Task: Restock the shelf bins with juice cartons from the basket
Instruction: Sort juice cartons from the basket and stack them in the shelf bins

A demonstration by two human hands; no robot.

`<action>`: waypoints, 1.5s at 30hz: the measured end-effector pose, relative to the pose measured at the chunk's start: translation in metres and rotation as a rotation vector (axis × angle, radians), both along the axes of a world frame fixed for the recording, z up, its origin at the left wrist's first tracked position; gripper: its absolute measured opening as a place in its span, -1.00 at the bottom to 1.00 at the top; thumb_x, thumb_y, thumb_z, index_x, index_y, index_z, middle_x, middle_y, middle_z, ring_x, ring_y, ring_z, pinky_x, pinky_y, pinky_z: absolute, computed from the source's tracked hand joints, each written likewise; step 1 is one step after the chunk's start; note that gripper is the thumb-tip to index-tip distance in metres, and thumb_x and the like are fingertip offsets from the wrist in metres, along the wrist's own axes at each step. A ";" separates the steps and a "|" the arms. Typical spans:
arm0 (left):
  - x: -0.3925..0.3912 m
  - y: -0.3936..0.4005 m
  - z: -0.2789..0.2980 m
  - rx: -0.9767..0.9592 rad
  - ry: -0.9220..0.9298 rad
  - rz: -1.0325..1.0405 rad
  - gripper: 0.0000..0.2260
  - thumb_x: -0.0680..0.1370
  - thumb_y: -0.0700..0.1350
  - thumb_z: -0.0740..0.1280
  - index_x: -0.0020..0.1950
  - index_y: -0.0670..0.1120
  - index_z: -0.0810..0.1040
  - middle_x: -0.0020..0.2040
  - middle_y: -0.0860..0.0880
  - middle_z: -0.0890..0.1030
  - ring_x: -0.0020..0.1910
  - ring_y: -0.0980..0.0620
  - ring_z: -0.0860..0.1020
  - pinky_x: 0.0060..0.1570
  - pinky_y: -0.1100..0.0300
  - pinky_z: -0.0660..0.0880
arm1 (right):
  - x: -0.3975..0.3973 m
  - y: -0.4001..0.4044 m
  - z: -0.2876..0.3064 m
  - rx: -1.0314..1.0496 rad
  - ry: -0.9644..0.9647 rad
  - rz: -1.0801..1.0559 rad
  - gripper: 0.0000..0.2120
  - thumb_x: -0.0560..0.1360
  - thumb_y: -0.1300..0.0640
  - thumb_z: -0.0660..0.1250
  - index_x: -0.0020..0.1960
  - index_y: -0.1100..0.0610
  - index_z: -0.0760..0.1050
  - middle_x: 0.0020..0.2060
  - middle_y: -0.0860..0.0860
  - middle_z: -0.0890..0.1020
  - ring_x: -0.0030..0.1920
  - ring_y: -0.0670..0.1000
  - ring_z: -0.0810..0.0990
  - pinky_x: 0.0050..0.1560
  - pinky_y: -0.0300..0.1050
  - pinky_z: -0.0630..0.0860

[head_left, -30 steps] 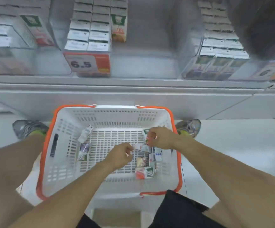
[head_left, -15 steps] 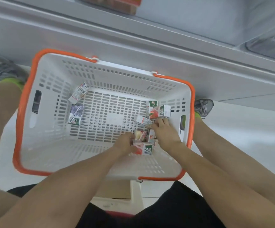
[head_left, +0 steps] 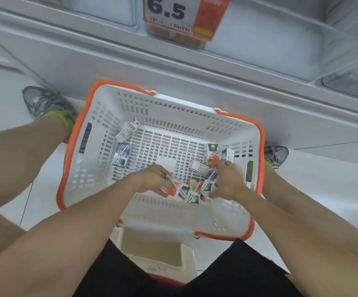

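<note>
- The shelf (head_left: 195,67) stands just beyond the basket (head_left: 257,133).
- Juice cartons (head_left: 192,192) lie heaped at the basket's near-right corner; two lie far left.
- Left hand (head_left: 152,182) grips a red carton (head_left: 170,189); right hand (head_left: 227,183) curls round another, so lift both clear of the heap together.

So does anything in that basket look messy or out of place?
A bit untidy, nothing damaged. The juice cartons lie tumbled on the basket floor: two loose ones at the left, and a jumbled heap by both hands. No spill shows.
</note>
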State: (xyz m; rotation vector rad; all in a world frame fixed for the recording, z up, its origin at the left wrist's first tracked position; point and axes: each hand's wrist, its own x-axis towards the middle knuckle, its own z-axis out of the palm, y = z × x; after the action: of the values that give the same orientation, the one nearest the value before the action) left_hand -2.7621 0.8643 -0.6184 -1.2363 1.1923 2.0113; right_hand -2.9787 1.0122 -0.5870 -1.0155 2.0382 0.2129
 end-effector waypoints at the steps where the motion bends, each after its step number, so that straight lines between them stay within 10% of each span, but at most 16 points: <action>1: 0.003 -0.008 0.010 0.030 0.017 0.033 -0.43 0.36 -0.33 0.56 0.32 -0.19 0.46 0.28 -0.15 0.46 0.08 -0.13 0.62 -0.07 0.02 0.66 | -0.002 -0.005 0.014 -0.023 -0.095 -0.049 0.00 0.16 0.02 0.69 0.46 0.05 0.24 0.28 0.04 0.35 0.21 0.04 0.40 0.19 -0.13 0.45; 7: 0.005 -0.067 0.098 0.048 0.255 0.100 -0.68 0.57 -0.23 0.36 0.30 -0.28 0.49 0.26 -0.27 0.56 0.15 -0.27 0.62 0.10 -0.07 0.61 | -0.021 -0.044 0.131 -0.280 -0.409 -0.119 -0.41 0.21 0.14 0.68 0.13 -0.11 0.51 0.18 -0.05 0.52 0.16 -0.01 0.55 -0.06 -0.16 0.57; 12: -0.003 -0.105 0.210 -0.007 0.538 0.266 -0.64 0.45 -0.19 0.48 0.21 -0.24 0.53 -0.01 -0.19 0.61 -0.12 -0.09 0.66 -0.18 0.18 0.58 | -0.039 -0.071 0.238 -0.420 -0.684 -0.173 -0.73 0.41 0.24 0.54 0.10 0.16 0.65 0.21 0.05 0.64 0.15 0.10 0.63 0.01 -0.15 0.61; 18: -0.010 -0.119 0.300 -0.181 0.677 0.258 -0.31 0.10 0.13 0.69 0.05 -0.25 0.62 -0.21 -0.13 0.61 -0.37 0.06 0.54 -0.39 0.31 0.43 | -0.037 -0.092 0.279 -0.576 -1.108 -0.516 -0.40 0.32 -0.27 0.51 0.12 0.18 0.58 -0.04 0.25 0.59 -0.13 0.18 0.50 -0.17 0.00 0.41; 24: -0.024 -0.115 0.309 -0.044 0.586 0.575 -0.58 0.42 0.24 0.37 -0.04 -0.09 0.71 -0.22 -0.19 0.59 -0.40 -0.04 0.45 -0.35 0.18 0.45 | -0.013 -0.112 0.272 -0.611 -1.046 -0.699 -0.22 0.47 -0.48 -0.07 -0.06 0.17 0.56 -0.17 0.24 0.59 -0.31 0.11 0.56 -0.28 -0.10 0.46; 29: -0.035 -0.114 0.311 -0.033 0.680 0.559 -0.45 0.33 0.34 0.42 0.07 -0.07 0.71 -0.14 -0.18 0.61 -0.38 0.03 0.42 -0.37 0.25 0.39 | -0.013 -0.118 0.276 -0.675 -0.994 -0.660 -0.23 0.39 -0.50 -0.07 -0.19 0.13 0.59 -0.24 0.16 0.59 -0.27 0.13 0.50 -0.36 -0.15 0.35; 34: -0.042 -0.111 0.312 -0.014 0.683 0.552 -0.35 0.12 0.18 0.67 0.07 -0.17 0.71 0.03 -0.24 0.65 -0.30 -0.04 0.59 -0.36 0.24 0.56 | -0.015 -0.120 0.282 -0.736 -1.150 -0.620 -0.28 0.53 -0.34 -0.03 0.14 0.22 0.59 -0.22 0.18 0.60 -0.32 0.09 0.49 -0.41 -0.17 0.34; 39: -0.051 -0.105 0.314 -0.085 0.640 0.567 -0.56 0.57 0.21 0.21 0.06 -0.09 0.70 -0.07 -0.17 0.63 -0.33 -0.08 0.56 -0.33 0.12 0.47 | -0.013 -0.116 0.289 -0.814 -1.170 -0.561 -0.47 0.56 -0.18 0.15 0.22 0.26 0.49 -0.14 0.17 0.63 -0.35 0.10 0.60 -0.45 -0.18 0.47; 45: -0.058 -0.099 0.304 -0.217 0.667 0.495 -0.44 0.48 0.35 0.15 0.16 -0.01 0.68 0.22 -0.23 0.62 -0.01 -0.12 0.51 -0.11 0.08 0.41 | -0.014 -0.112 0.280 -0.861 -1.054 -0.526 -0.48 0.52 -0.16 0.34 0.22 0.28 0.47 -0.10 0.21 0.65 -0.28 0.13 0.57 -0.29 -0.11 0.54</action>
State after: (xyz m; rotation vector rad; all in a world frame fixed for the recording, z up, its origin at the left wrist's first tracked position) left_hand -2.8200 0.7658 -0.3147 -1.0538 1.5434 2.8728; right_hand -2.9923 0.9003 -0.3070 -0.7310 1.2619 -1.2959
